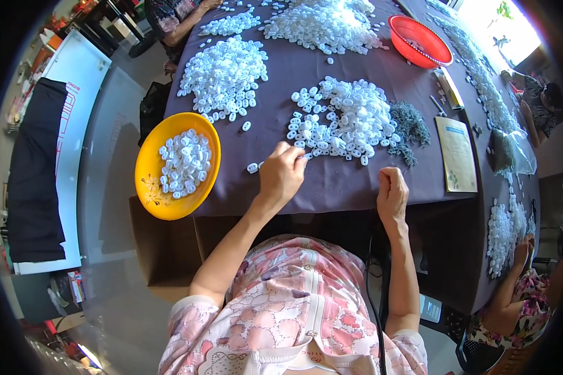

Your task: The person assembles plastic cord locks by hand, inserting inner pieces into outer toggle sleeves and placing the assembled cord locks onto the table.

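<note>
My left hand (283, 174) is closed in a pinch at the near edge of a heap of small white oval plastic pieces with holes (356, 115). One white piece (308, 156) shows right at its fingertips. To the right, my right hand (392, 190) is closed near the table's front edge, thumb against curled fingers; what it pinches, if anything, is too small to see. Beyond that hand lies a tangled pile of small grey-green parts (410, 125), touching the white heap. A few loose white pieces (252, 168) rest beside my left wrist.
A yellow bowl (145, 187) of white pieces sits at the table's left edge. More white heaps (225, 75) lie farther back, near a red basket (399, 26). A tan envelope (455, 153) is at the right. Other people (513, 300) sit around the dark-covered table (344, 190).
</note>
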